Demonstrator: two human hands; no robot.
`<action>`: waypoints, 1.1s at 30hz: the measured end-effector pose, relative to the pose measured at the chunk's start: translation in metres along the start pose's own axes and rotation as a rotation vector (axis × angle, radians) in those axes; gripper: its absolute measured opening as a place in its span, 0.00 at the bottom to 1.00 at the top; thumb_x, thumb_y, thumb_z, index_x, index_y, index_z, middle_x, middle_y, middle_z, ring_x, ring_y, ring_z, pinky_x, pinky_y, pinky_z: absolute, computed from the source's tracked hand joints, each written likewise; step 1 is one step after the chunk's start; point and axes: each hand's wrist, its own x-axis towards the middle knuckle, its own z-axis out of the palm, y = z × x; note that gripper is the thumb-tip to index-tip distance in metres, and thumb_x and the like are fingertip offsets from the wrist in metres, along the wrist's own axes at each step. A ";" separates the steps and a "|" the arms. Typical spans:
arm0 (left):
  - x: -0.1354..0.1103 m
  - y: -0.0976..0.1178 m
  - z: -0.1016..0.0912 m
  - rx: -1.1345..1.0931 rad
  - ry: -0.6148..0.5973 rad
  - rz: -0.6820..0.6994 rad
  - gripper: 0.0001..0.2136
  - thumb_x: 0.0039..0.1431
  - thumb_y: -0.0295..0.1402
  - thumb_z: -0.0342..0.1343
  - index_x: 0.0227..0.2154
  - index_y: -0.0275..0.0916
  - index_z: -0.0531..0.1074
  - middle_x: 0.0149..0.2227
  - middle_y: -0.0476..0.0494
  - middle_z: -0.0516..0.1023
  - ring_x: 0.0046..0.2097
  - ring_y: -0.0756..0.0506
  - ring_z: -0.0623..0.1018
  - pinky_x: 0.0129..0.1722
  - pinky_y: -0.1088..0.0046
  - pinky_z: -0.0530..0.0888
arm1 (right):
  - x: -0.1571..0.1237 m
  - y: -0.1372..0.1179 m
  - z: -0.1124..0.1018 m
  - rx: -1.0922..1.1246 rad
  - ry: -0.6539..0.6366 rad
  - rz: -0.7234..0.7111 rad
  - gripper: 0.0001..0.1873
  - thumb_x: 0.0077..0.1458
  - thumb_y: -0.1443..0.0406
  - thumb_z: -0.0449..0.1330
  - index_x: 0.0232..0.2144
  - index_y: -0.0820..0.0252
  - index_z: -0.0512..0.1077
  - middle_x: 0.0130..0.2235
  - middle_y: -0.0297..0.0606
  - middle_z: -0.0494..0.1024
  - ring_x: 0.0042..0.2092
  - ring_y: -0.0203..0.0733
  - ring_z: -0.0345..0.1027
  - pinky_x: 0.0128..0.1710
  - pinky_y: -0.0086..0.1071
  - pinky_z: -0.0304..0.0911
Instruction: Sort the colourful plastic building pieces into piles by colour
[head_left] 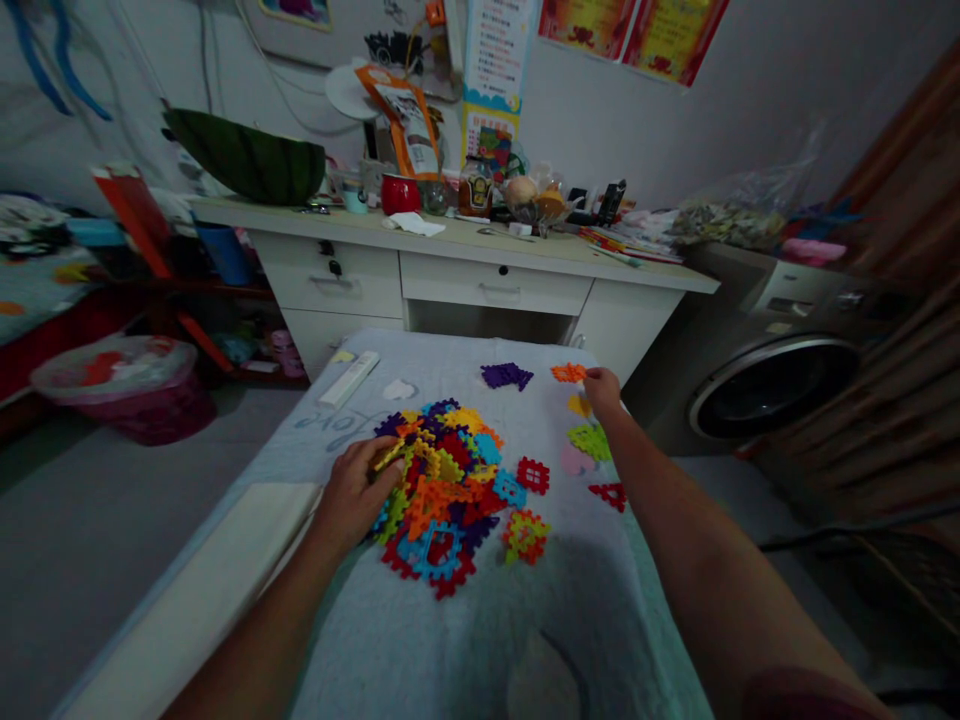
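Note:
A heap of toothed plastic building pieces (pixel 450 470) in several colours lies on the cloth-covered table (pixel 457 650). At the heap's left edge my left hand (pixel 360 492) has a yellow toothed piece (pixel 390 455) between thumb and fingers. My right hand (pixel 602 390) reaches to the far right corner, its fingertips pinched on the edge of an orange toothed piece (pixel 568 372). Left of that sits a group of purple pieces (pixel 506 376). Nearer me on the right are green pieces (pixel 590 441) and a red triangular piece (pixel 609 495). A red square piece (pixel 533 475) rests beside the heap.
A white bar-shaped object (pixel 350 380) lies at the table's far left. Beyond stands a white desk (pixel 330 275) crowded with jars, a red pot (pixel 400 194) and papers. A washing machine (pixel 772 340) is at the right, a lined pink bin (pixel 142 400) at the left.

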 end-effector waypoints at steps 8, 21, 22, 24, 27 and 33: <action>0.000 0.000 -0.001 -0.021 -0.015 -0.006 0.19 0.56 0.47 0.53 0.45 0.43 0.73 0.46 0.40 0.75 0.50 0.38 0.75 0.54 0.56 0.70 | -0.008 -0.067 0.055 -0.031 -0.225 -0.113 0.28 0.41 0.75 0.63 0.49 0.62 0.73 0.53 0.45 0.75 0.56 0.46 0.67 0.57 0.35 0.60; 0.000 -0.001 0.002 -0.013 0.000 -0.005 0.18 0.55 0.46 0.53 0.45 0.43 0.73 0.46 0.41 0.75 0.50 0.38 0.74 0.53 0.56 0.70 | -0.010 -0.080 0.033 -0.023 -0.329 -0.029 0.09 0.39 0.77 0.62 0.22 0.61 0.75 0.26 0.35 0.78 0.34 0.40 0.72 0.38 0.29 0.64; -0.001 -0.001 0.002 -0.010 0.002 0.002 0.18 0.55 0.46 0.53 0.45 0.43 0.73 0.45 0.41 0.75 0.50 0.38 0.74 0.53 0.56 0.70 | -0.011 -0.082 0.030 0.000 -0.343 -0.021 0.08 0.40 0.77 0.62 0.22 0.61 0.75 0.24 0.34 0.77 0.31 0.39 0.71 0.36 0.29 0.64; -0.001 -0.001 0.002 -0.009 0.000 0.015 0.18 0.56 0.46 0.53 0.45 0.43 0.73 0.45 0.41 0.75 0.50 0.38 0.74 0.53 0.56 0.70 | -0.013 -0.088 0.030 0.051 -0.375 -0.008 0.06 0.42 0.74 0.63 0.25 0.61 0.76 0.22 0.32 0.76 0.26 0.37 0.69 0.31 0.28 0.63; -0.001 -0.002 0.002 -0.004 -0.005 0.012 0.18 0.56 0.45 0.53 0.46 0.42 0.73 0.46 0.41 0.75 0.50 0.38 0.74 0.54 0.56 0.69 | -0.015 -0.105 0.044 0.135 -0.385 0.029 0.09 0.45 0.71 0.64 0.33 0.61 0.76 0.20 0.31 0.74 0.23 0.35 0.68 0.26 0.26 0.61; -0.001 -0.002 0.002 0.002 -0.011 0.022 0.18 0.57 0.46 0.53 0.46 0.43 0.73 0.46 0.41 0.75 0.50 0.38 0.74 0.54 0.56 0.69 | -0.016 -0.140 0.093 0.197 -0.255 0.075 0.15 0.45 0.69 0.64 0.38 0.60 0.70 0.27 0.29 0.76 0.27 0.34 0.70 0.29 0.25 0.63</action>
